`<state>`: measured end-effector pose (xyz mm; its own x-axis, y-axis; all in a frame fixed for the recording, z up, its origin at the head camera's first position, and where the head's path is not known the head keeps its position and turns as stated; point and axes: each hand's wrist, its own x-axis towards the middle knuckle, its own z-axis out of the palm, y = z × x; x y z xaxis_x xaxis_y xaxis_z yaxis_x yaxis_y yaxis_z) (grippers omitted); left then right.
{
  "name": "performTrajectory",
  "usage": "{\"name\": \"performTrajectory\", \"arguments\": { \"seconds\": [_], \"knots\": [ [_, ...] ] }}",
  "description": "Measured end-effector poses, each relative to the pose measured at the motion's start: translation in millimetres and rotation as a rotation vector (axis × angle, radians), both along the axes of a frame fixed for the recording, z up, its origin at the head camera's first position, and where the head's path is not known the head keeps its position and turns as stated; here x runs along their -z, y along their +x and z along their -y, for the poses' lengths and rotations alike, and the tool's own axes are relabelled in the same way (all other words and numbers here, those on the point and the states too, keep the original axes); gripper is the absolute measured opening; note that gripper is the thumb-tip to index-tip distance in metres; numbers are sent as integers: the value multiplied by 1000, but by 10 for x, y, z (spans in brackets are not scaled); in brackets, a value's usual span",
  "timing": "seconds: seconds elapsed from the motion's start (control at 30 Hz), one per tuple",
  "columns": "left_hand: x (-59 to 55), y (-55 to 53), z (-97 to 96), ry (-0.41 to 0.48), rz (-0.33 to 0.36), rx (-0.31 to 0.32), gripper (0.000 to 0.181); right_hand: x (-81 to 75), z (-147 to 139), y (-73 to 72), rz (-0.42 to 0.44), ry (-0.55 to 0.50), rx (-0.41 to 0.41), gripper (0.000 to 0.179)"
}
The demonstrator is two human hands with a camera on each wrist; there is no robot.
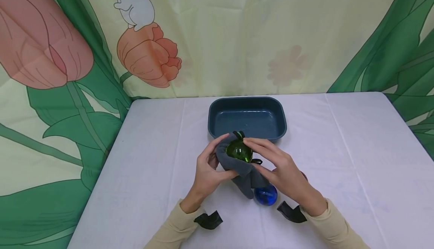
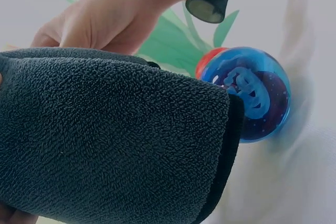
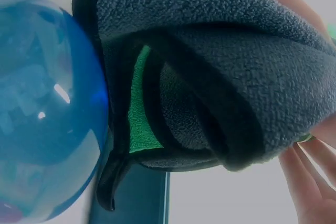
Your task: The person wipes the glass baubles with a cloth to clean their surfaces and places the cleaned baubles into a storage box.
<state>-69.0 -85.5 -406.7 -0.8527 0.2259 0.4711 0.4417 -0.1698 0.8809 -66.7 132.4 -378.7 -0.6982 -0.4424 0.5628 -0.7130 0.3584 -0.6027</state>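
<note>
A translucent green ball [image 1: 239, 151] sits in the folds of a dark grey cloth [image 1: 244, 171] with black edging, above the table. My left hand [image 1: 209, 171] grips the cloth from the left, thumb across its front, cupping the ball through it. From the right, my right hand [image 1: 283, 170] holds the ball, index fingertip at its upper side and thumb low by the cloth's fold. Cloth [image 2: 115, 135] hides most of the ball in both wrist views. Just below the hanging cloth, a clear blue ball [image 1: 266, 195] rests on the table.
A dark blue rectangular bin [image 1: 247, 130] stands behind the hands. Something red [image 2: 209, 59] shows behind the blue ball in the left wrist view. Black straps hang at both wrists. White cloth covers the table [image 1: 339, 147], with a printed curtain [image 1: 230, 34] behind.
</note>
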Motion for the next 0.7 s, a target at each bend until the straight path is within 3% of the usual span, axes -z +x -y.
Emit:
{"name": "performTrajectory", "arguments": {
  "seconds": [0.27, 0.47, 0.7],
  "knots": [
    [0, 9, -1, -31, 23, 4, 82, 12, 17, 6, -4, -40, 3, 79],
    [15, 1, 0, -35, 51, 15, 82, 34, 26, 12, 48, -67, 22, 75],
    [38, -9, -6, -33, 29, -9, 83, 12, -2, 22, 123, 18, 29, 79]
  ]
}}
